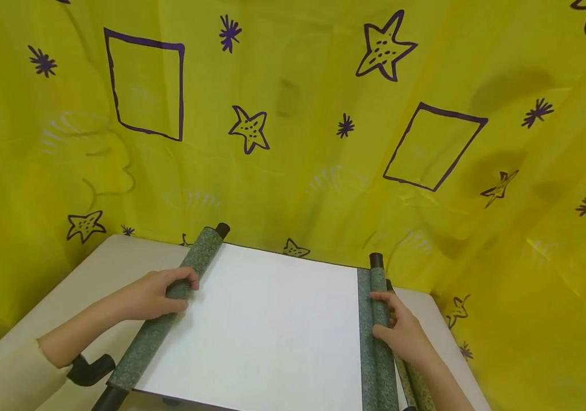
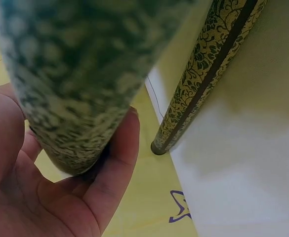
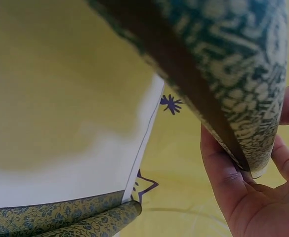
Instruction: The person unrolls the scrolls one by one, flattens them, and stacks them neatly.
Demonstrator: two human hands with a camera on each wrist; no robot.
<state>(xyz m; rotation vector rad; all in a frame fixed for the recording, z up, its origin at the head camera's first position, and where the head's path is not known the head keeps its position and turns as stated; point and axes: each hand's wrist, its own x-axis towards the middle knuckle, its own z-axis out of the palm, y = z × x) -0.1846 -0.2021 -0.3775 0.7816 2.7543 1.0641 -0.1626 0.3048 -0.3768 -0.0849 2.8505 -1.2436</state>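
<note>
A hanging scroll with a blank white sheet (image 1: pixel 272 319) is spread between two green patterned rolls. My left hand (image 1: pixel 156 294) grips the left roll (image 1: pixel 156 328), thumb on the near side and fingers curled over it. At the other end my right hand (image 1: pixel 403 328) holds the right roll (image 1: pixel 382 354) between thumb and fingers. Black knobs cap the rolls, such as the top left knob (image 1: pixel 223 230) and the top right knob (image 1: pixel 376 260). Close up in the left wrist view, the left roll (image 2: pixel 80 94) lies in the palm. Fingers also wrap the right roll (image 3: pixel 248 84) in the right wrist view.
Beneath the right forearm lies another patterned roll (image 1: pixel 418 385) with a dark knob. The pale table (image 1: pixel 92 279) extends past the scroll on both sides. Behind it hangs a yellow cloth (image 1: pixel 298 171) with drawn stars and frames. A curved black piece (image 1: pixel 89 370) sits by the left sleeve.
</note>
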